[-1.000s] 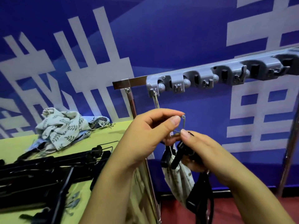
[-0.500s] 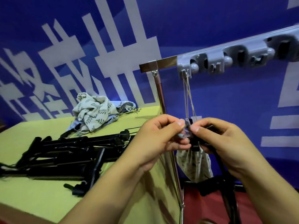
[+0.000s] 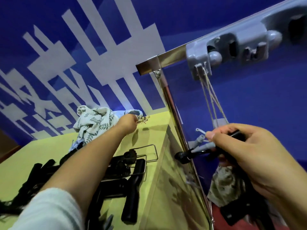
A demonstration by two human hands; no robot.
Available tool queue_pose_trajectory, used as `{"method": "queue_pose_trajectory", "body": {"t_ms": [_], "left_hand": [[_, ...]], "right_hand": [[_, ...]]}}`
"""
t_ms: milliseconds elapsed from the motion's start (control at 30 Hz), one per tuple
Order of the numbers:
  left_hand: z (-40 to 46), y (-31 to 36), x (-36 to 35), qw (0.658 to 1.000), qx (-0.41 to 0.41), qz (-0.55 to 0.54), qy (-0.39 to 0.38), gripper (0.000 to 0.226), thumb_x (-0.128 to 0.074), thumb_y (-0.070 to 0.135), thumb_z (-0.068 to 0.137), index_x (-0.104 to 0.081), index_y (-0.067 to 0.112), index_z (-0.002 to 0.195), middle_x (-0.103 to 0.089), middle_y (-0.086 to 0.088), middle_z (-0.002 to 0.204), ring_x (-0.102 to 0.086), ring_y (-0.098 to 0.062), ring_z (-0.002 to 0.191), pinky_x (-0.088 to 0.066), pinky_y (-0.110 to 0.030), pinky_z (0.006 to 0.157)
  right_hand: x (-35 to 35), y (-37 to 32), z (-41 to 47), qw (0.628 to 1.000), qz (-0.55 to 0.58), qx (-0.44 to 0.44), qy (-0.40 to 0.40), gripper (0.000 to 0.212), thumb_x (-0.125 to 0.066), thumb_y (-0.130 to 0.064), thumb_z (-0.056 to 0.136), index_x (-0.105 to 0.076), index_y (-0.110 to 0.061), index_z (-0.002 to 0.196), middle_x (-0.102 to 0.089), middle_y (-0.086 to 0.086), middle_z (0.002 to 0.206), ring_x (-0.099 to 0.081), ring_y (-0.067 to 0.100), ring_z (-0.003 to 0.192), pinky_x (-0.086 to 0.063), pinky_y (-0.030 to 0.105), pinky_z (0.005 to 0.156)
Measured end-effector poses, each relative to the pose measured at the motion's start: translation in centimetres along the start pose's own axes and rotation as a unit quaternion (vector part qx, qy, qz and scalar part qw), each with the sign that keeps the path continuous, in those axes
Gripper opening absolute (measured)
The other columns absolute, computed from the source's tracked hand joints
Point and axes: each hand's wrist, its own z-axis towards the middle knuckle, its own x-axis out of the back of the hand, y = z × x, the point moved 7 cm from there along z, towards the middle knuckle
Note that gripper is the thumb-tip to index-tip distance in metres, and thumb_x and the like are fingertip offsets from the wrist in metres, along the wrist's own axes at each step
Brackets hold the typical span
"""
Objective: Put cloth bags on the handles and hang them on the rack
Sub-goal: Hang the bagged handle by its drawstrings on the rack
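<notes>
the rack's post (image 3: 174, 117) is polished metal, mirror-bright, and so is the bar (image 3: 167, 59) on top. the hook block (image 3: 232, 47) on it is grey plastic, smooth with a dull sheen. thin, rough-looking cord (image 3: 209, 98) hangs from it. the cloth bags (image 3: 94, 120) are soft, matt printed fabric, crumpled. the handles (image 3: 129, 176) look like black matt plastic or foam, with thin wire loops. the desk (image 3: 41, 151) has a flat, matt yellow-green top. the sleeve (image 3: 48, 211) is pale knit.

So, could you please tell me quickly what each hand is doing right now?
Left hand: pinches the drawstring of the cloth bags piled on the table.
Right hand: grips the black handle hanging by cords from the rack.
</notes>
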Motion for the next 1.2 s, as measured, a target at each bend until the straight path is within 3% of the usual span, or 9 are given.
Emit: {"method": "queue_pose_trajectory", "body": {"t_ms": [200,400,533,700,833,900,1033,1200], "left_hand": [[4.8,1.1,-2.2,0.998,-0.043,-0.020,0.033,0.025,-0.047,0.010,0.092,-0.068,0.008,0.106,-0.065,-0.011,0.109,-0.057,-0.028,0.106,-0.043,-0.029,0.088],[6.7,1.9,-4.1,0.998,-0.034,0.041,-0.029,0.038,-0.037,0.027,0.100,-0.048,0.018,0.136,-0.049,-0.010,0.140,-0.045,-0.030,0.127,-0.033,-0.035,0.107],[7.0,2.1,-4.5,0.998,-0.017,0.064,-0.020,0.036,-0.031,0.018,0.101,-0.053,0.011,0.129,-0.054,-0.014,0.131,-0.050,-0.032,0.119,-0.037,-0.034,0.102],[7.4,1.9,-4.1,0.998,-0.023,0.054,0.027,0.031,-0.039,0.008,0.094,-0.064,0.012,0.112,-0.063,-0.013,0.115,-0.058,-0.029,0.104,-0.046,-0.034,0.091],[7.6,1.7,-3.9,0.997,-0.010,0.065,0.046,0.026,-0.041,0.009,0.093,-0.062,0.012,0.108,-0.064,-0.012,0.106,-0.058,-0.028,0.096,-0.051,-0.037,0.087],[7.7,1.5,-3.8,0.996,-0.008,0.076,0.054,0.026,-0.039,0.010,0.094,-0.060,0.014,0.108,-0.063,-0.011,0.106,-0.058,-0.029,0.097,-0.051,-0.039,0.087],[7.8,0.8,-3.3,0.995,-0.003,0.059,0.078,0.026,-0.040,0.009,0.091,-0.062,0.016,0.104,-0.062,-0.009,0.108,-0.057,-0.031,0.097,-0.050,-0.039,0.084],[6.9,-0.3,-1.0,0.993,-0.012,-0.014,0.121,0.025,-0.042,0.010,0.095,-0.064,0.003,0.107,-0.055,-0.018,0.114,-0.055,-0.037,0.101,-0.044,-0.036,0.082]], "right_hand": [[-0.5,1.7,1.3,1.000,-0.015,-0.021,-0.011,0.017,-0.071,-0.021,0.073,-0.067,-0.013,0.059,-0.065,0.007,0.055,-0.053,0.010,0.043,-0.043,0.019,0.040],[-1.2,2.9,1.8,0.998,-0.023,-0.040,-0.035,0.017,-0.071,-0.027,0.066,-0.067,-0.014,0.056,-0.057,-0.002,0.044,-0.051,0.007,0.037,-0.044,0.017,0.038],[-1.5,3.5,2.1,0.997,-0.020,-0.057,-0.054,0.028,-0.067,-0.040,0.047,-0.068,-0.014,0.056,-0.061,0.000,0.048,-0.053,0.009,0.039,-0.043,0.017,0.039],[-1.6,3.8,2.3,0.997,-0.021,-0.049,-0.046,0.032,-0.067,-0.043,0.045,-0.069,-0.015,0.060,-0.058,-0.002,0.046,-0.051,0.009,0.039,-0.043,0.020,0.040],[-1.4,4.0,2.1,0.997,-0.001,-0.063,-0.038,0.011,-0.074,-0.024,0.062,-0.070,-0.015,0.058,-0.060,0.000,0.047,-0.052,0.006,0.039,-0.043,0.017,0.039],[-1.1,4.1,2.0,0.998,-0.004,-0.058,-0.034,0.011,-0.072,-0.016,0.070,-0.074,-0.020,0.059,-0.064,0.000,0.051,-0.054,0.004,0.041,-0.045,0.016,0.040],[-0.8,3.9,1.7,0.998,-0.013,-0.047,-0.030,0.010,-0.072,-0.021,0.071,-0.075,-0.029,0.064,-0.068,-0.002,0.058,-0.057,0.003,0.045,-0.047,0.015,0.045],[-0.4,4.2,1.2,0.998,0.008,-0.054,-0.023,0.010,-0.070,-0.020,0.074,-0.075,-0.023,0.066,-0.069,-0.003,0.060,-0.058,0.003,0.050,-0.043,0.010,0.046]]}}
